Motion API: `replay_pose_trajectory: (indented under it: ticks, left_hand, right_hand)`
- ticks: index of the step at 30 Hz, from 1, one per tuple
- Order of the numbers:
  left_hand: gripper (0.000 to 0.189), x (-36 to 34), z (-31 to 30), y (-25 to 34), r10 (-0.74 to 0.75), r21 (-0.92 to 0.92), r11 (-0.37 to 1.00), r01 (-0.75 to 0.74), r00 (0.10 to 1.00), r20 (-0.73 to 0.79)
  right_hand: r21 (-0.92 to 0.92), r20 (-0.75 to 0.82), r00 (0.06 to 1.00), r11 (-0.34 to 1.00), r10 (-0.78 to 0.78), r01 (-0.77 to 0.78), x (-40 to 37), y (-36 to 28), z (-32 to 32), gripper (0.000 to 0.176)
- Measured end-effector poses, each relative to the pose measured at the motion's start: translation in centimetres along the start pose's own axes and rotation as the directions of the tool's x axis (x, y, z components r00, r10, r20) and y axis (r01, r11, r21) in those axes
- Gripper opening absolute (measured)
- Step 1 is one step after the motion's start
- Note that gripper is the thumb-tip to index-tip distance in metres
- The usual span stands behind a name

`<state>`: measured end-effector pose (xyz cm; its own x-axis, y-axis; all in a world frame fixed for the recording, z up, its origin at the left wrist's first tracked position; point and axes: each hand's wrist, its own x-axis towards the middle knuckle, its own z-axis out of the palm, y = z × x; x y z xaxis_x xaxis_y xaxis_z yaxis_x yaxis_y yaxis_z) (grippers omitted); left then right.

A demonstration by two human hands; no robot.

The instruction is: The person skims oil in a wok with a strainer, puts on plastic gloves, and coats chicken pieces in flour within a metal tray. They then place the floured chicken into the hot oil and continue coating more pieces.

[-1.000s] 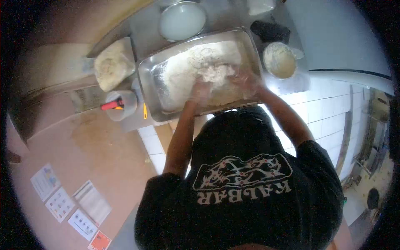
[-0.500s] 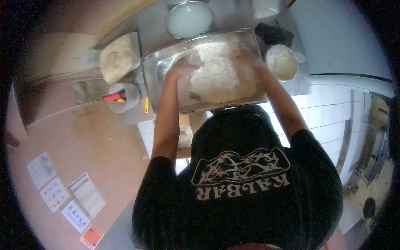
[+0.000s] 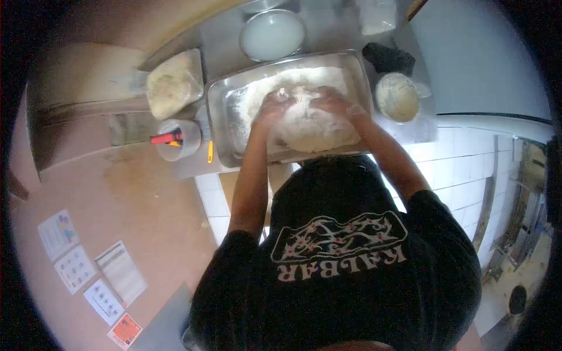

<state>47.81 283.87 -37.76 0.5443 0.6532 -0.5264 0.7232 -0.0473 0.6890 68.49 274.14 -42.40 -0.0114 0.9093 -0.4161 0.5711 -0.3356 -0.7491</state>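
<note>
Starting to the left of our left hand, a plastic bag of pale mix (image 3: pixel 174 85) and a cup with a red-handled tool (image 3: pixel 175 140) sit just outside the metal tray (image 3: pixel 218 126), likely kept within reach yet off the floured surface. Our left hand (image 3: pixel 272 108) and right hand (image 3: pixel 333 102) lie side by side, palms down, fingers spread on the dough (image 3: pixel 313 131), which rests mid-tray, where the walls contain the flour. Right of our right hand stands a small bowl (image 3: pixel 397 96).

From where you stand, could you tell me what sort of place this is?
Likely a bakery or commercial kitchen: a metal tray of dough, a steel bowl, white tiling.
</note>
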Motion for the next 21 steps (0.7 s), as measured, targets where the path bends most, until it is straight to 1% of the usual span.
replay_pose_trajectory:
  ticks: [2, 3, 4, 5, 7, 8, 10, 11, 12, 13, 14, 15, 16, 17, 18, 19, 20, 21]
  left_hand:
    - [0.053, 0.3, -0.8, 0.3, -0.131, 0.179, 0.976, 0.126, 0.991, 0.017]
    - [0.050, 0.0, -1.1, 0.5, -0.101, 0.219, 0.972, 0.089, 0.994, 0.047]
    - [0.048, -0.3, -1.4, 0.8, -0.072, 0.257, 0.965, 0.050, 0.994, 0.078]
    - [0.045, -0.5, -1.8, 1.2, -0.040, 0.295, 0.956, 0.006, 0.993, 0.109]
    - [0.045, -2.2, -2.0, 1.4, 0.123, 0.138, 0.983, -0.119, 0.992, -0.017]
    - [0.045, -2.9, -2.1, 1.3, 0.195, 0.065, 0.980, -0.190, 0.977, -0.088]
    - [0.043, -3.7, -2.8, 0.4, 0.293, 0.070, 0.955, -0.287, 0.950, -0.108]
    - [0.042, -3.7, -3.2, -0.2, 0.343, 0.074, 0.939, -0.336, 0.932, -0.119]
    - [0.040, -3.4, -3.3, -1.9, 0.297, 0.241, 0.934, -0.263, 0.948, -0.114]
    - [0.039, -2.7, -2.9, -4.8, 0.248, 0.402, 0.897, -0.182, 0.962, -0.118]
    - [0.038, -1.9, -2.3, -7.1, 0.200, 0.551, 0.829, -0.096, 0.971, -0.131]
    - [0.037, -1.5, -1.2, -8.6, 0.150, 0.399, 0.910, -0.113, 0.987, -0.064]
    - [0.035, -1.2, 0.5, -10.0, 0.114, 0.235, 0.965, -0.114, 0.993, 0.014]
    - [0.034, -1.0, 2.6, -11.0, 0.091, 0.063, 0.993, -0.098, 0.991, 0.099]
    - [0.033, -1.1, 4.6, -11.6, 0.079, -0.108, 0.992, -0.060, 0.979, 0.187]
    - [0.032, -1.8, 5.7, -10.9, 0.081, -0.270, 0.963, -0.004, 0.958, 0.275]
    - [0.033, -1.9, 6.3, -10.0, 0.183, -0.082, 0.983, -0.166, 0.930, 0.317]
    - [0.034, -2.2, 6.0, -7.3, 0.274, 0.102, 0.938, -0.333, 0.886, 0.373]
  right_hand:
    - [-0.187, 0.063, 0.983, 0.969, 0.175, -0.161, -1.1, -2.4, -2.1, 0.056]
    - [-0.253, 0.088, 0.973, 0.949, 0.215, -0.187, -1.5, -2.9, -2.7, 0.055]
    - [-0.234, 0.109, 0.975, 0.958, 0.194, -0.164, -1.7, -2.3, -3.0, 0.055]
    - [-0.141, 0.118, 0.987, 0.986, 0.111, -0.094, -1.8, -1.2, -3.3, 0.054]
    - [0.111, 0.097, 0.992, 0.991, -0.082, 0.071, -2.7, 0.9, -3.6, 0.054]
    - [0.204, 0.061, 0.994, 0.975, -0.096, 0.082, -3.2, 1.6, -3.6, 0.053]
    - [0.385, 0.002, 0.994, 0.918, -0.106, 0.097, -4.0, 3.0, -3.2, 0.052]
    - [0.488, 0.084, 0.993, 0.873, -0.077, 0.027, -2.2, 5.5, -3.1, 0.049]
    - [0.574, 0.166, 0.985, 0.817, -0.048, -0.057, -0.3, 8.1, -3.0, 0.045]
    - [0.604, 0.377, 0.926, 0.754, 0.012, -0.256, 3.3, 10.9, -3.7, 0.037]
    - [0.675, 0.403, 0.909, 0.705, -0.106, -0.217, 3.9, 13.1, -1.9, 0.037]
    - [0.741, 0.423, 0.878, 0.643, -0.223, -0.193, 4.5, 15.3, -0.1, 0.037]
    - [0.643, 0.312, 0.936, 0.761, -0.161, -0.084, 1.9, 12.8, 1.5, 0.040]
    - [0.481, 0.179, 0.972, 0.876, -0.150, 0.047, -0.9, 10.9, 3.6, 0.043]
    - [0.347, 0.083, 0.982, 0.929, -0.167, 0.129, -2.3, 9.8, 5.3, 0.046]
    - [0.282, 0.037, 0.981, 0.944, -0.191, 0.173, -2.5, 9.7, 6.5, 0.049]
    - [0.243, 0.010, 0.978, 0.950, -0.207, 0.198, -2.4, 9.7, 7.3, 0.052]
    - [0.212, -0.003, 0.977, 0.954, -0.215, 0.211, -1.8, 10.1, 7.7, 0.056]
